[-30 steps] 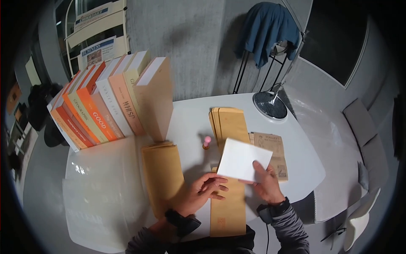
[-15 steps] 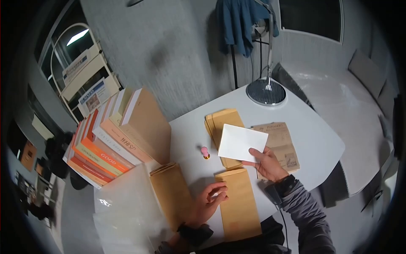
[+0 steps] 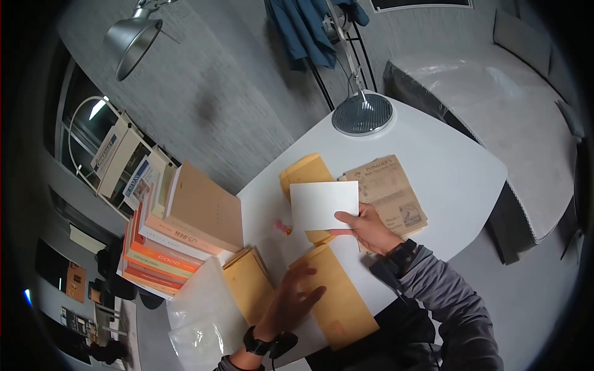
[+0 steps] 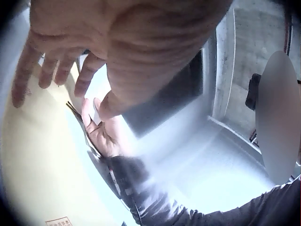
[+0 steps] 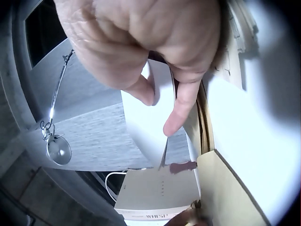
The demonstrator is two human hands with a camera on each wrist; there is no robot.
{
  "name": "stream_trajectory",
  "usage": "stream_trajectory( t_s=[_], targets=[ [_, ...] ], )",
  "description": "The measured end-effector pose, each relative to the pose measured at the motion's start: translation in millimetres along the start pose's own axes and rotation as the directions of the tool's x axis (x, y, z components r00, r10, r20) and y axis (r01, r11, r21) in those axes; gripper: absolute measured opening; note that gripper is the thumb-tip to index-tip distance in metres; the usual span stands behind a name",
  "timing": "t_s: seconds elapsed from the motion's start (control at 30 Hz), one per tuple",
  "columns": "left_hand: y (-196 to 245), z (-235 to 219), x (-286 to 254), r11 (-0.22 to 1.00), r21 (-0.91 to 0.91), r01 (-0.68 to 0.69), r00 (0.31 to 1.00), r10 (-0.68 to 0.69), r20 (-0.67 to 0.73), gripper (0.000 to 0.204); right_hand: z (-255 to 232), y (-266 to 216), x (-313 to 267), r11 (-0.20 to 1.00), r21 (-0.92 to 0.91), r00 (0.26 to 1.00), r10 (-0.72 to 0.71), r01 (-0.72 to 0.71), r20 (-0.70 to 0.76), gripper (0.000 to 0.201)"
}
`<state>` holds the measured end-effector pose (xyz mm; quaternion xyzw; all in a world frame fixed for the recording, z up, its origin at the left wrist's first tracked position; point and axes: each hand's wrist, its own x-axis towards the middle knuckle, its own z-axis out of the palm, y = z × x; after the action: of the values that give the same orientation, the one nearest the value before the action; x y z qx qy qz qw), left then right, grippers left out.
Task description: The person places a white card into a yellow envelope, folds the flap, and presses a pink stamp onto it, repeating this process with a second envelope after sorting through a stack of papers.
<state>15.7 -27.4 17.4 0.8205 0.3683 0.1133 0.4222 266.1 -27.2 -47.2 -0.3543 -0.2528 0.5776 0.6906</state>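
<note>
My right hand (image 3: 373,230) pinches a white card (image 3: 318,201) near its right lower corner, thumb on its face and fingers behind. In the right wrist view the card (image 5: 153,117) is seen nearly edge-on between thumb and finger. Over a brown envelope (image 3: 343,303) lying at the front of the table, my left hand (image 3: 288,300) is spread with nothing in it. The left wrist view shows its fingers (image 4: 66,70) hanging above that envelope. Partly behind the card lie more brown envelopes (image 3: 303,170).
A stack of envelopes (image 3: 247,284) lies left of my left hand. Beyond it stand several books (image 3: 204,204). A small pink-handled object (image 3: 282,227) is left of the card. At right lie a printed brown paper booklet (image 3: 390,191) and, farther back, a lamp base (image 3: 363,113).
My left hand has come away from the card and spread over the front envelope. The right hand keeps hold of the card, now more level. The head view has turned and tilted.
</note>
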Motion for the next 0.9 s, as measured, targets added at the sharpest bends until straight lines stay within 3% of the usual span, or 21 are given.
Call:
stream_trajectory(
  t_s=[0.03, 0.1, 0.2, 0.3, 0.5, 0.7, 0.8, 0.9],
  targets=[
    [-6.2, 4.1, 4.4, 0.977, 0.171, -0.131, 0.991, 0.135, -0.015, 0.053, 0.3, -0.4, -0.6, 1.000, 0.004, 1.000, 0.003, -0.003, 0.004, 0.031],
    [-17.6, 17.8, 18.5, 0.797, 0.486, -0.358, 0.918, 0.396, 0.027, 0.061, -0.2, 0.2, -0.3, 1.000, 0.019, 1.000, -0.003, 0.003, 0.001, 0.031],
    [6.4, 39.2, 22.4, 0.838, 0.478, -0.262, 0.952, 0.306, -0.015, 0.069, -0.9, 0.0, -1.3, 1.000, 0.030, 1.000, 0.002, -0.002, 0.009, 0.031],
    [22.8, 55.5, 20.2, 0.835, 0.497, -0.236, 0.969, 0.241, 0.055, 0.074, -2.7, 1.0, -1.9, 0.999, 0.041, 1.000, 0.004, -0.004, 0.010, 0.031],
    [19.6, 65.5, 13.0, 0.804, 0.522, -0.285, 0.954, 0.292, 0.071, 0.088, -3.9, 2.7, 1.5, 0.999, 0.048, 1.000, -0.004, 0.003, 0.027, 0.031],
    [21.4, 64.4, -1.1, 0.858, 0.513, -0.005, 0.997, 0.040, -0.058, 0.111, -3.1, 2.0, 1.4, 0.998, 0.060, 1.000, -0.022, 0.021, 0.010, 0.029],
    [9.6, 62.3, -2.6, 0.899, 0.437, -0.041, 0.996, 0.072, -0.056, 0.113, -3.6, 2.2, 1.8, 0.998, 0.064, 1.000, -0.018, 0.018, 0.011, 0.030],
    [7.9, 57.9, -0.4, 0.891, 0.418, -0.177, 0.982, 0.191, 0.009, 0.111, -3.3, 2.9, 3.1, 0.998, 0.064, 1.000, -0.009, 0.009, 0.010, 0.030]
  ],
)
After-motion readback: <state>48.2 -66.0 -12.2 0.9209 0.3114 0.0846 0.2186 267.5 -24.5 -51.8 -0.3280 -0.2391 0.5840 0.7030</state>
